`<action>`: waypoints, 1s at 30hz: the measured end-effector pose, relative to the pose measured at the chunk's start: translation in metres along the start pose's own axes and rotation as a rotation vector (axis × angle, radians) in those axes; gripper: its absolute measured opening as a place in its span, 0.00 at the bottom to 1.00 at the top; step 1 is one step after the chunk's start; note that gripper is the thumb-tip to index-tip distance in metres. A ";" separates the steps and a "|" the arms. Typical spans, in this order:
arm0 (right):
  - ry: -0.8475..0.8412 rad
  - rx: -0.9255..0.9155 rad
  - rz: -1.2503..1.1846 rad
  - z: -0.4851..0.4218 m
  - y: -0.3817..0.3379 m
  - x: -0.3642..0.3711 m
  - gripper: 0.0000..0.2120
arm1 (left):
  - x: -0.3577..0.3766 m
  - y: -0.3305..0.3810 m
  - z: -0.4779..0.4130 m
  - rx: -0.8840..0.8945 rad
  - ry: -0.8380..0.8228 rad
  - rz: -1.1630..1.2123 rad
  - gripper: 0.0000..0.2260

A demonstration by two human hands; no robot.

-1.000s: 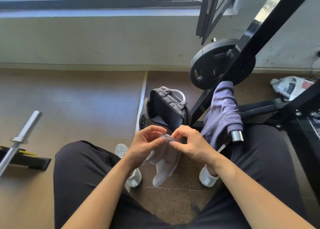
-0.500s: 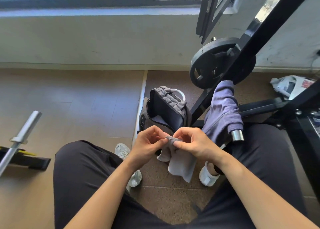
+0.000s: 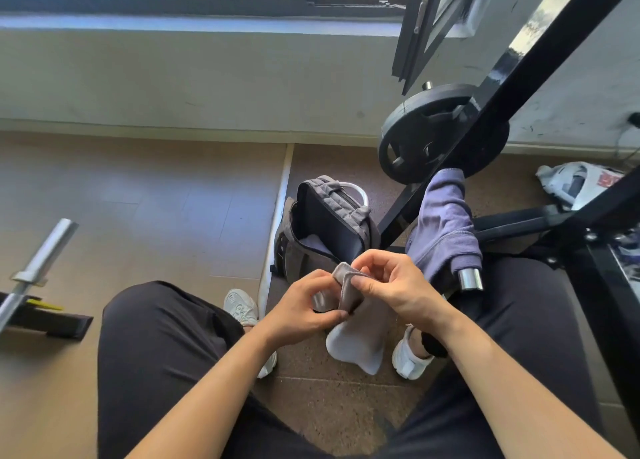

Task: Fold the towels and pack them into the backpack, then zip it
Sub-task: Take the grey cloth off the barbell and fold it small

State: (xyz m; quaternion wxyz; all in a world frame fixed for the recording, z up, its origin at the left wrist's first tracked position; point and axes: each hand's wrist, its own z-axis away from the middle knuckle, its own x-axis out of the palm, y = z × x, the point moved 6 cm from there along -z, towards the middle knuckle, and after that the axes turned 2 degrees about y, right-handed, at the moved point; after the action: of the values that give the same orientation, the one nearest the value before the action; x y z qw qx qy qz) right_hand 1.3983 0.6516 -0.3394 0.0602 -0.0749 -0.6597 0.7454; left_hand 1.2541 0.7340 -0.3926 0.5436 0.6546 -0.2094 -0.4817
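Between the two knees, just below the middle of my feed, the left hand [image 3: 301, 306] and right hand [image 3: 398, 285] meet on a small grey towel [image 3: 356, 344]. Both have their fingers curled. The left pinches the towel's folded top edge from the nine o'clock side and the right pinches it from three o'clock. The rest of the cloth hangs loose toward six. At twelve o'clock from the hands I see the grey backpack [image 3: 332, 223] standing on the floor, its main compartment unzipped and something pale lying inside. At one o'clock a purple towel [image 3: 443, 230] is draped over a steel bar end [image 3: 470, 280], below a black weight plate [image 3: 422, 136]. Well apart at nine o'clock lies a barbell sleeve [image 3: 48, 250].
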 end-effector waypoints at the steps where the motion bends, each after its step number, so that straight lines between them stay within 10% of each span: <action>1: 0.004 -0.006 -0.031 0.000 -0.001 -0.001 0.04 | 0.004 -0.004 -0.001 -0.014 -0.031 -0.062 0.08; 7: 0.162 -0.041 -0.124 0.002 -0.009 -0.022 0.04 | 0.007 -0.044 -0.001 -0.182 -0.161 -0.579 0.13; 16: 0.498 -0.141 -0.053 0.006 -0.014 -0.062 0.08 | -0.014 -0.059 0.007 -0.275 -0.054 -0.751 0.10; 30: 0.723 -0.110 0.485 0.002 -0.004 -0.088 0.08 | -0.082 -0.055 0.030 -0.379 0.576 -0.209 0.09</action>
State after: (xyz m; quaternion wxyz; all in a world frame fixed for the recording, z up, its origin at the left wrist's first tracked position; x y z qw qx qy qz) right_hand 1.4841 0.6331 -0.3327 0.1064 -0.4868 -0.5982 0.6275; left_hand 1.1778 0.8014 -0.4079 0.6397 0.6692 0.1136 -0.3608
